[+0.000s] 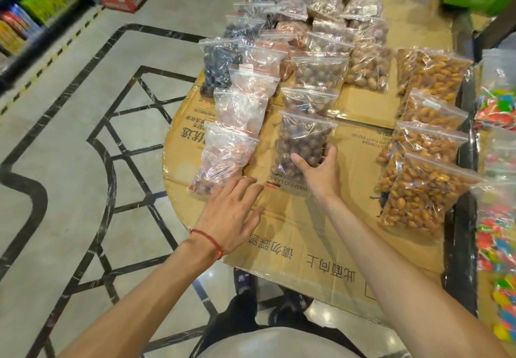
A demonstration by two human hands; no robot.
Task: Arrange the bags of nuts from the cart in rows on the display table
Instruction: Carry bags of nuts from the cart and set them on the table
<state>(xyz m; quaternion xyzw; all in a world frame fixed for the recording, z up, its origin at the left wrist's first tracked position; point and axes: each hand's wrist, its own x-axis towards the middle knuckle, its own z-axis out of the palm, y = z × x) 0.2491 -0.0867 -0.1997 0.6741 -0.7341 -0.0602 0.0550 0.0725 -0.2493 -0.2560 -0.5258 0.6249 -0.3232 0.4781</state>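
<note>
**Brown bag, being seated at the near end of its row**

Item: brown bag [303, 141], zip-top, lying on the cardboard worktop [307, 232].

Held by: right hand [321, 170]. Its fingers [331, 152] and thumb are curled round the bag's lower end. This low grip probably lets the bag be slid and squared under the one just beyond the fingers, so the tops overlap like shingles.

Left hand [234, 212]: flat on the worktop, fingers straight and spread, holding nothing. The tips lie at the foot of the pink bag [223, 159], probably to steady that row's line.

Right of the gripping fingers, well apart: orange bags [418, 190], in a similar overlapped row.

Beyond both hands: further rows, already filled.

Status, by judgement: late in the task, with the near ends being completed.
</note>
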